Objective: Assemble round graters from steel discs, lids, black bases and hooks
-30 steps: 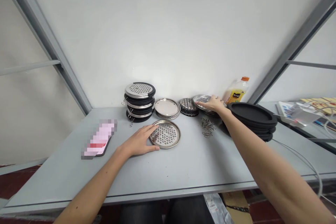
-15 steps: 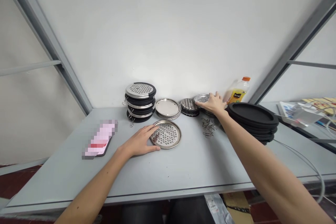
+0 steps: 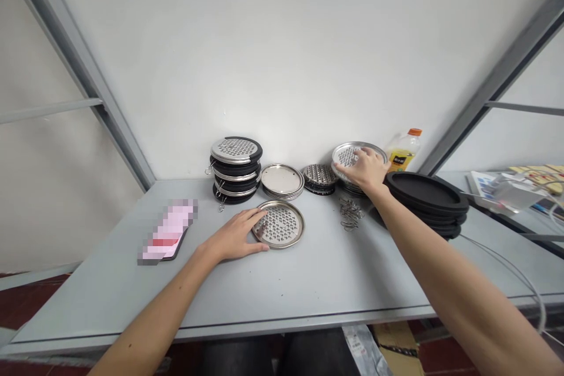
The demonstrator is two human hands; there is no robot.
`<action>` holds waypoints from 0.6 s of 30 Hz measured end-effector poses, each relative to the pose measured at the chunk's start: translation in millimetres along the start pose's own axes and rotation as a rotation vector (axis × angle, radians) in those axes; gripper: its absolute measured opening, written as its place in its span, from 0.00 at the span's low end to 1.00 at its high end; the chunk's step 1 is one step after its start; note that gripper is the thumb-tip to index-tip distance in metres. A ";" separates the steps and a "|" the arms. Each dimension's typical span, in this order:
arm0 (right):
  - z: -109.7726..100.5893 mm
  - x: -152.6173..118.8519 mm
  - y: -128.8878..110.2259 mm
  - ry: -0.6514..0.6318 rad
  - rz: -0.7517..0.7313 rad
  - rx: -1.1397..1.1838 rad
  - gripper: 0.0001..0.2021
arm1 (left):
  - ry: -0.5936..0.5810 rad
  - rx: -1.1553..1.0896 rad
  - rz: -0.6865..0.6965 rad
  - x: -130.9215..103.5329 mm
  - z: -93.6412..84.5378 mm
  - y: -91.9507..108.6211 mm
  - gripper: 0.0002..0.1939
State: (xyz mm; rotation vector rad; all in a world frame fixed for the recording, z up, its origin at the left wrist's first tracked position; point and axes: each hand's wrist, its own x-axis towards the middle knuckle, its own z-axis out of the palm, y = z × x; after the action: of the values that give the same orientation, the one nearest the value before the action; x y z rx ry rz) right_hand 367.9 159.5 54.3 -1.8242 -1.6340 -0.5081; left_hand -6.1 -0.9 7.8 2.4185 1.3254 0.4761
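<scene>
My left hand (image 3: pixel 235 237) lies beside a round metal grater plate (image 3: pixel 284 224) on the table. Its fingertips touch the left rim, and the thumb is spread apart from the fingers. At the back right, my right hand (image 3: pixel 368 169) grips a second round grater plate (image 3: pixel 346 156) by its edges from above. That plate is raised and tilted over a stack of similar plates (image 3: pixel 352 189), which it partly hides. To its left sits a pile of coarser grater discs (image 3: pixel 320 175). A heap of wire hooks (image 3: pixel 350 213) lies just in front.
At the back left stand stacked graters with black rims (image 3: pixel 237 153) and plain metal plates (image 3: pixel 282 179). Stacked black rings (image 3: pixel 425 194) and a juice bottle (image 3: pixel 404 150) are on the right. A phone (image 3: pixel 170 232) lies left; a white cable (image 3: pixel 506 264) crosses the right side.
My right hand has closed on the top grater plate and lifted it off the stack, tipping its face toward me. My left hand and its plate have stayed put.
</scene>
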 end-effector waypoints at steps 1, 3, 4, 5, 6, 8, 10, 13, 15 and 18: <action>-1.1 0.1 -1.8 0.009 -0.010 0.009 0.33 | -0.002 0.001 -0.001 0.0 0.2 -0.4 0.44; -3.1 0.5 -5.4 0.023 -0.026 0.035 0.32 | -0.006 0.005 -0.007 0.2 0.7 -1.2 0.44; -4.1 0.8 -7.2 0.031 -0.023 0.053 0.32 | -0.008 0.008 -0.008 0.3 1.0 -1.5 0.44; -5.3 1.3 -9.0 0.038 -0.015 0.074 0.32 | -0.009 0.010 -0.008 0.4 1.2 -1.8 0.44; -6.8 1.9 -11.0 0.042 -0.007 0.099 0.32 | -0.009 0.012 -0.007 0.5 1.3 -2.0 0.44; -12.0 3.4 -16.1 0.041 0.008 0.165 0.32 | -0.009 0.014 -0.003 0.7 1.3 -1.9 0.44; -20.3 3.9 -23.2 0.031 0.018 0.272 0.32 | -0.003 0.007 0.004 0.8 1.0 -1.2 0.44; -36.5 -2.1 -37.3 -0.020 0.018 0.552 0.30 | 0.013 -0.014 0.008 0.7 0.3 0.4 0.43; -46.1 -13.6 -47.1 -0.150 0.048 0.832 0.28 | 0.013 -0.018 0.001 0.4 0.3 0.9 0.43; -53.5 -41.9 -61.1 -0.479 0.132 1.371 0.29 | 0.008 -0.009 -0.006 0.0 1.6 0.6 0.45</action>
State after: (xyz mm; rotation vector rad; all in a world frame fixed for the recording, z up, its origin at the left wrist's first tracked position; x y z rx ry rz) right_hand 308.1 94.5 77.7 -0.9457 -1.4479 0.9847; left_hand -5.0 -1.4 6.7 2.4077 1.3303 0.4893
